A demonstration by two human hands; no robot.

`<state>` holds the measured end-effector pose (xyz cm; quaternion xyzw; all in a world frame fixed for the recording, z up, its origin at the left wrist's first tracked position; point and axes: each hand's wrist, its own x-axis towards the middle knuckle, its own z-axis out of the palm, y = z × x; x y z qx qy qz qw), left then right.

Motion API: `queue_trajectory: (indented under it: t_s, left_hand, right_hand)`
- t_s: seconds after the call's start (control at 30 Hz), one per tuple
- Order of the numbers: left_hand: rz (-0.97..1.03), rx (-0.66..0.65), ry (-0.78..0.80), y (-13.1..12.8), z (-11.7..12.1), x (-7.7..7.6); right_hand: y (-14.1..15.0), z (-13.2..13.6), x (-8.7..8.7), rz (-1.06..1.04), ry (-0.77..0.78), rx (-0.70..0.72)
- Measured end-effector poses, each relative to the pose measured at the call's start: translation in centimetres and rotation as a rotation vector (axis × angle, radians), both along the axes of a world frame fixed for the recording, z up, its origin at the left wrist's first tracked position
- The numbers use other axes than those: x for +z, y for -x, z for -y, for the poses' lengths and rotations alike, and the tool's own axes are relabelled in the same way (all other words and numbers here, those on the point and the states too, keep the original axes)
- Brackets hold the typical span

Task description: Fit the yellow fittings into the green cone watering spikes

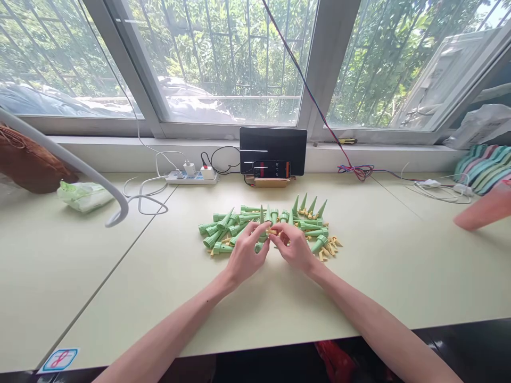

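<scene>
My left hand [248,249] is closed, its thumb and index finger around a green plastic cone spike [269,214] in front of the pile. Fingertip to fingertip with it, my right hand [295,247] pinches a small yellow plastic piece [272,231]. The fingers partly hide both parts, so I cannot tell whether they are joined. Behind and beside the hands lie several green spikes [221,248] with collared open ends. Small yellow pointed pieces [329,249] are scattered at the right of the pile. At its back right, several green spikes [303,203] stand upright with yellow pieces at their bases.
A phone [272,169] leans on a black tablet [273,143] at the back of the table [383,266]. A power strip [192,177] with cables stands left of it. A white curved tube [80,165] reaches in from the left. A pink object [485,207] is at the right.
</scene>
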<state>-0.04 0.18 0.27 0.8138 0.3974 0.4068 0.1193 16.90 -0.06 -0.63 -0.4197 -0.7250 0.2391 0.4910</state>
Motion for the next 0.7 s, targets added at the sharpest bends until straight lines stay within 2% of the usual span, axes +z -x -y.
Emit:
queue_trajectory:
  t_s: [0.47, 0.7]
  left_hand:
    - [-0.003, -0.035, -0.034, -0.18, 0.27, 0.04]
    - [0.008, -0.025, -0.026, -0.13, 0.24, 0.24]
  right_hand:
    - [-0.21, -0.04, 0.14, 0.094, 0.029, -0.024]
    - [-0.07, 0.16, 0.44, 0.033, 0.046, -0.014]
